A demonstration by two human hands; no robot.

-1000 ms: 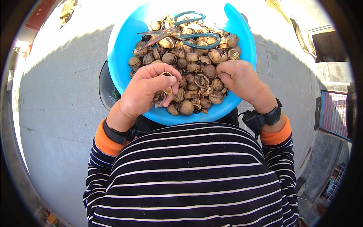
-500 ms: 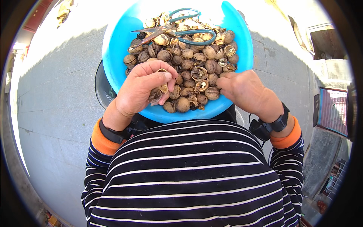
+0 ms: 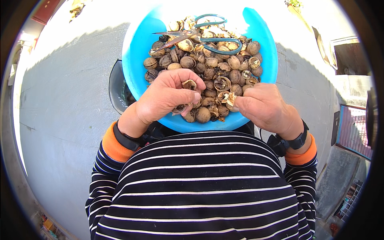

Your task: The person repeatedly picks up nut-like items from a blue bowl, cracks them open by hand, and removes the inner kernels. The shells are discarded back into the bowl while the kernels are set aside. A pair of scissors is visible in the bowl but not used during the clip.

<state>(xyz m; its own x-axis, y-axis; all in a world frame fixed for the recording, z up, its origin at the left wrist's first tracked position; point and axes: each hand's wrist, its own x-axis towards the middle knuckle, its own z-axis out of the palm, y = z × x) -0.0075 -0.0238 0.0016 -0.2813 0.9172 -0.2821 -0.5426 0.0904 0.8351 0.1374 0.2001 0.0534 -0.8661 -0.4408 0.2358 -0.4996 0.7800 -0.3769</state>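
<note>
My left hand (image 3: 166,96) is curled around broken walnut shell pieces (image 3: 189,85), over the near left part of a blue basin (image 3: 269,56). A darker bit of shell shows below its thumb. To the right, my right hand (image 3: 266,106) is closed in a pinch, with a pale, jagged walnut piece (image 3: 231,99) at its fingertips. Below both hands the basin is heaped with walnuts (image 3: 203,115), some whole and some cracked open. Scissors (image 3: 221,45) with green handles lie spread on the heap at the far side, their rusty blades pointing left.
A dark, see-through container (image 3: 117,90) stands beside the basin on the left, partly under its rim. Grey paving (image 3: 72,104) surrounds the basin, brightly sunlit farther off. At the right are a wall opening and a striped panel (image 3: 355,130).
My right hand has come left and inward, and a pale walnut piece now shows at its fingertips. My left hand keeps its shell pieces. The whole view has shifted slightly.
</note>
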